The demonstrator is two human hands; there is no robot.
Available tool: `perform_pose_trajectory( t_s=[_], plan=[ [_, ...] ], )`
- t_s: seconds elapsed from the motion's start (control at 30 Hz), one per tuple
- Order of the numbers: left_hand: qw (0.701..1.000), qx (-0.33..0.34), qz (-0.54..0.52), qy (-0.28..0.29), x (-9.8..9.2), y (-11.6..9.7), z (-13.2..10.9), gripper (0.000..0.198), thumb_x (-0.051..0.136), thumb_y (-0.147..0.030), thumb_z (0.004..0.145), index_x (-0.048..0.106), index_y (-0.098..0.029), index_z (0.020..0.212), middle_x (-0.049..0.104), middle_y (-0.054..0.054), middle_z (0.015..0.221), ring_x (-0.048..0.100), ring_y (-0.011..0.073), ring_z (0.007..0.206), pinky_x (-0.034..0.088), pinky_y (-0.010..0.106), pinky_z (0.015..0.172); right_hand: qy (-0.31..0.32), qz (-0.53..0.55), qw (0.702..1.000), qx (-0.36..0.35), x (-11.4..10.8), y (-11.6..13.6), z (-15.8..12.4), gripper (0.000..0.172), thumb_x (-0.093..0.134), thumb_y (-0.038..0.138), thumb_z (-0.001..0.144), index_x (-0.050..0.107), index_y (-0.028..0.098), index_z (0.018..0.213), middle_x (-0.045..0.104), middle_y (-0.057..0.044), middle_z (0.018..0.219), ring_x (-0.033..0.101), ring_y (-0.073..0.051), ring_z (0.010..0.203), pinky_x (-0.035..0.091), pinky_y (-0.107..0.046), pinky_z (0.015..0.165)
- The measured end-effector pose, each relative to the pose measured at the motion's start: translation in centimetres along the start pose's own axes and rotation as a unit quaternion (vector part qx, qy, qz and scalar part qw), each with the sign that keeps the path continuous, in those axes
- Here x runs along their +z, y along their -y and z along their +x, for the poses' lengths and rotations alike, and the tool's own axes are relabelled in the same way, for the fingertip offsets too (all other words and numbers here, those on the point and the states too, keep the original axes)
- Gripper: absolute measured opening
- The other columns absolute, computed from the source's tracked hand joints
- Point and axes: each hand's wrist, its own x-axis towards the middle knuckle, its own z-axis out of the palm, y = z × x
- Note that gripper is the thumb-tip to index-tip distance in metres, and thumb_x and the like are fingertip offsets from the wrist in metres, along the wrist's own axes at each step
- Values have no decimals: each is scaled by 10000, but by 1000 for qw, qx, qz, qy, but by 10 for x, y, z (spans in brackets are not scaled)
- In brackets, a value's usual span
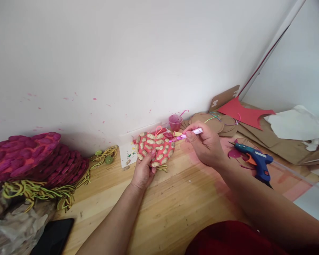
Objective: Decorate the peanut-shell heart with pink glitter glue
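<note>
A: Where's the peanut-covered disc (150, 141)?

B: Near the middle of the scene, just above the desk (159, 209) or against it; I can't tell which. The left hand (143, 171) grips its near edge, thumb on the peanuts and the other fingers mostly hidden behind.

A: Why hold it there?

B: Probably to steady it while leaving most of its face exposed. It's tilted so that the face shows to the wearer.

A: And the right hand (204, 145)?

B: Its fingers pinch a white-handled brush (197, 131) smeared with pink, rather like a pen, which would suit small, careful strokes. The tip points left at the disc's right edge. Whether it touches, I can't say.

A: Any colour on the peanuts?

B: One at the far right of the disc is dark pink; most of the others look bare.

A: The cup (175, 122) sits beyond the disc, by the wall. Sensible?

B: I'd say so: it holds pink paint, close to the brush, yet out of the forearms' way.

A: What about the stack of magenta discs (66, 166) at the left?

B: Set well apart from the brush, perhaps to avoid stray smears. Over at the right, the glue gun (255, 159) lies on its side, clear of the disc, presumably because neither hand needs it now.
</note>
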Motion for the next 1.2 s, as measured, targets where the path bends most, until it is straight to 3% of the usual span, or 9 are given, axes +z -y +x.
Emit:
perform_pose_trajectory(
  t_s=[0.5,0.7,0.9,1.2],
  plan=[
    [1000,8,8,4,3,-3,-2,417,892,-375,580,526,-180,629,455,-94,406,318,28,274,168,152,281,-17,-16,999,-31,-1,0,1,158,563,347,996,622,216,931,638,-21,815,560,-155,714,449,-312,662],
    [1000,5,7,4,4,-4,-2,428,901,-373,570,526,-179,635,464,-94,422,307,20,277,150,150,282,12,-23,999,-32,1,1,0,98,576,275,977,622,209,920,615,-1,773,535,-135,670,426,-286,623],
    [1000,9,4,11,4,-3,-2,411,900,-356,583,531,-180,636,456,-87,419,314,27,276,121,164,282,-31,-15,998,-51,0,-2,1,102,573,269,981,621,209,915,636,-13,804,562,-147,710,442,-300,659],
    [1000,0,20,5,1,-3,-1,446,902,-407,592,524,-185,673,468,-98,416,311,29,265,115,155,279,-4,-67,993,-97,2,3,0,64,580,207,963,623,208,914,660,-6,787,575,-136,674,433,-281,627]
  ],
)
